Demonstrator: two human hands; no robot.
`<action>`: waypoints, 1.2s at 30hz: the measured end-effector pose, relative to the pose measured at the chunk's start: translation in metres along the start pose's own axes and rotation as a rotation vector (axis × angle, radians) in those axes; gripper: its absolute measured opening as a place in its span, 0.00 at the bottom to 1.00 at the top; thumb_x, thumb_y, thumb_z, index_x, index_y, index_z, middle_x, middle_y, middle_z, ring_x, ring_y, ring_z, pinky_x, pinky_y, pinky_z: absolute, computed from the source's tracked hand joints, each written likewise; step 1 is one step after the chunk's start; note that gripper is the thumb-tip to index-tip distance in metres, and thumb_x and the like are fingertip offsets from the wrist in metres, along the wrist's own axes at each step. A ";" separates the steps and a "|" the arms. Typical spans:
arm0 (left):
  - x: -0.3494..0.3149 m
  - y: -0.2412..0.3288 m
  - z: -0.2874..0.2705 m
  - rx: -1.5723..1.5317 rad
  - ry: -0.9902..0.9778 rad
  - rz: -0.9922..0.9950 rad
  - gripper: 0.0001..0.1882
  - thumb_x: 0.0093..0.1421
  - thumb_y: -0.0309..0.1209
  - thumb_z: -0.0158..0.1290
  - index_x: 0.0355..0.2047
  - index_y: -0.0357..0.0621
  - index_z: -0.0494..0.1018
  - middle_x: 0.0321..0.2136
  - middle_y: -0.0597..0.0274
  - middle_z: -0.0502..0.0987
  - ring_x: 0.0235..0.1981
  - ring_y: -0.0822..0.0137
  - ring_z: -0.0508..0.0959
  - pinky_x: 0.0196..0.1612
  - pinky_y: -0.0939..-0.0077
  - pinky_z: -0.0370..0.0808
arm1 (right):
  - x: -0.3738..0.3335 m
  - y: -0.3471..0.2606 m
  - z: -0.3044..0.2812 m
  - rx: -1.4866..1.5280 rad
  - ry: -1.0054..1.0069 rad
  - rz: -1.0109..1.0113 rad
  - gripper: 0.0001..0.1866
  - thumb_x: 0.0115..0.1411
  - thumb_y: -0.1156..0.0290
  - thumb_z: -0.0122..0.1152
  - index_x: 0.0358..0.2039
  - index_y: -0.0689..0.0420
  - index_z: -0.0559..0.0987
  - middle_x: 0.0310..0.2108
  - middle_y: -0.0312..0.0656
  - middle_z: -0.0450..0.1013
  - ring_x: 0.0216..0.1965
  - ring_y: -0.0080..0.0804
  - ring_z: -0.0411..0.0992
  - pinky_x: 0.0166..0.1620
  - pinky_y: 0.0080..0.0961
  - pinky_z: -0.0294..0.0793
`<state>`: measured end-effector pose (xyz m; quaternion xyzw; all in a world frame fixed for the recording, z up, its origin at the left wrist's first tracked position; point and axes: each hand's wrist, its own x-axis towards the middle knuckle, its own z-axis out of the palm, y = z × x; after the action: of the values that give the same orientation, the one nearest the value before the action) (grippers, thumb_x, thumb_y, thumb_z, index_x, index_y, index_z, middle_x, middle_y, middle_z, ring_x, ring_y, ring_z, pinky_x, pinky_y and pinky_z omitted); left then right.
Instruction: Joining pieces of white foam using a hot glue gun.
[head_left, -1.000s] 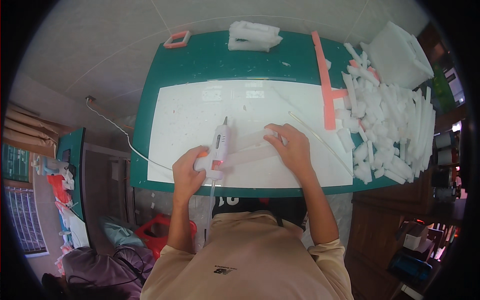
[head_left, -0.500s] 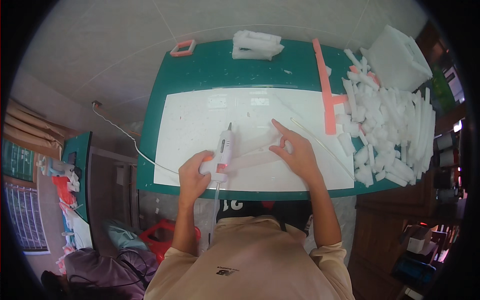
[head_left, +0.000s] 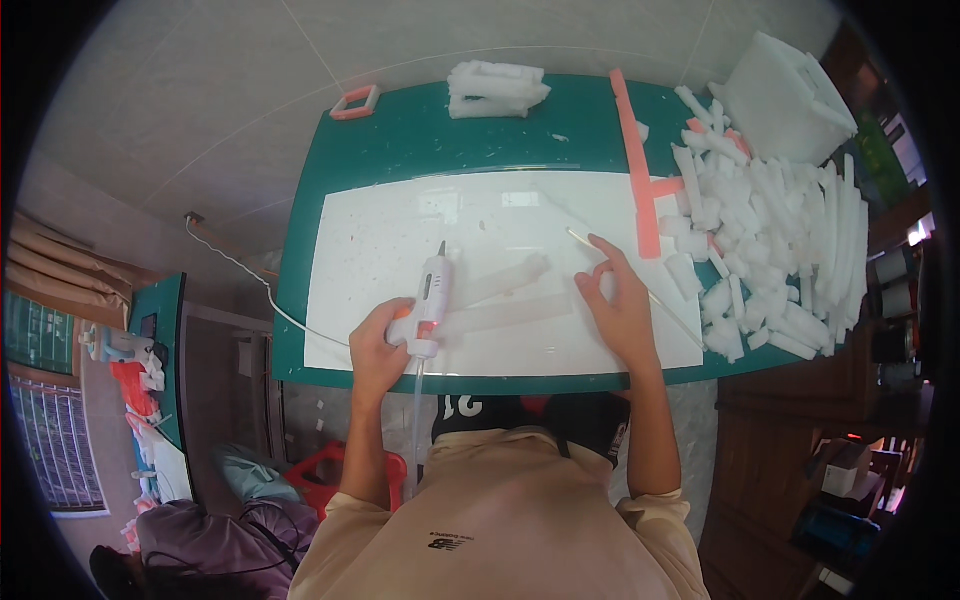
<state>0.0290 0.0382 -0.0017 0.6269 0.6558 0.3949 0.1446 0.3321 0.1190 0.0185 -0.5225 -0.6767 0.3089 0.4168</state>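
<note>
My left hand (head_left: 377, 345) is wrapped round the handle of a white hot glue gun (head_left: 433, 290), its nozzle aimed toward the far side. A clear glue stick (head_left: 418, 390) sticks out of the gun's rear end. Right of the gun, two pale foam strips (head_left: 518, 314) lie on a white board (head_left: 370, 240). Over the board's right half my right hand (head_left: 626, 312) is open, thumb and index finger apart. The index fingertip is near the far end of a thin pale rod (head_left: 676, 319), which runs partly behind this hand; whether they touch I cannot tell.
White foam offcuts (head_left: 770, 250) are heaped on the green table (head_left: 400, 145) at right, beside a large foam block (head_left: 785, 95). Long pink strips (head_left: 635, 165) lie left of the heap. Stacked foam (head_left: 495, 90) and a pink-and-white frame (head_left: 355, 102) sit at the far edge. A white cord (head_left: 265, 285) runs in from the left.
My right hand has moved right, away from the foam strips and toward the rod. The glue gun in my left hand has shifted slightly left in the picture, as the whole view moved a little.
</note>
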 end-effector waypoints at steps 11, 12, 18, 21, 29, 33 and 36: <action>0.002 0.006 0.002 0.022 0.042 -0.063 0.21 0.49 0.34 0.66 0.41 0.38 0.75 0.35 0.52 0.80 0.36 0.61 0.80 0.41 0.72 0.75 | -0.025 0.005 -0.050 0.138 0.117 0.190 0.23 0.57 0.76 0.57 0.55 0.57 0.70 0.32 0.33 0.66 0.32 0.20 0.66 0.34 0.15 0.67; 0.003 0.007 0.002 0.023 0.043 -0.064 0.21 0.49 0.34 0.66 0.41 0.38 0.75 0.35 0.52 0.80 0.36 0.61 0.80 0.41 0.72 0.75 | -0.028 0.004 -0.061 0.140 0.116 0.189 0.23 0.57 0.76 0.57 0.55 0.57 0.70 0.32 0.33 0.66 0.32 0.20 0.66 0.34 0.15 0.67; 0.001 0.004 0.003 0.050 0.071 0.042 0.17 0.51 0.28 0.62 0.42 0.39 0.74 0.31 0.53 0.79 0.29 0.65 0.77 0.36 0.74 0.74 | -0.037 0.006 -0.104 0.356 0.386 0.238 0.21 0.58 0.77 0.52 0.54 0.57 0.71 0.34 0.30 0.68 0.32 0.15 0.65 0.28 0.12 0.63; 0.001 0.004 0.003 0.046 0.073 0.031 0.17 0.51 0.28 0.62 0.42 0.39 0.74 0.31 0.53 0.79 0.29 0.65 0.77 0.36 0.74 0.74 | -0.044 0.019 -0.122 0.384 0.518 0.189 0.21 0.59 0.76 0.53 0.54 0.57 0.71 0.35 0.30 0.67 0.33 0.15 0.66 0.28 0.12 0.64; 0.002 0.004 0.002 0.049 0.051 0.031 0.17 0.52 0.29 0.62 0.42 0.39 0.74 0.31 0.51 0.79 0.32 0.64 0.80 0.38 0.74 0.74 | -0.083 0.024 -0.209 0.363 1.131 0.077 0.15 0.63 0.71 0.56 0.50 0.59 0.72 0.42 0.37 0.69 0.39 0.21 0.67 0.33 0.15 0.64; 0.002 0.006 -0.001 0.022 0.055 -0.015 0.17 0.53 0.30 0.62 0.42 0.38 0.74 0.31 0.50 0.79 0.33 0.64 0.80 0.39 0.74 0.74 | -0.090 0.031 -0.196 0.259 1.016 0.149 0.15 0.63 0.69 0.56 0.50 0.54 0.74 0.41 0.35 0.69 0.39 0.20 0.67 0.35 0.16 0.63; 0.004 0.004 -0.001 -0.013 0.078 -0.052 0.17 0.54 0.32 0.62 0.43 0.40 0.75 0.32 0.50 0.80 0.32 0.64 0.80 0.39 0.74 0.75 | -0.085 0.031 -0.171 0.221 0.910 0.197 0.14 0.63 0.69 0.56 0.49 0.55 0.74 0.39 0.34 0.68 0.37 0.19 0.67 0.33 0.15 0.63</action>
<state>0.0306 0.0408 0.0031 0.5929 0.6745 0.4193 0.1332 0.5069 0.0422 0.0504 -0.6190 -0.3360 0.1568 0.6923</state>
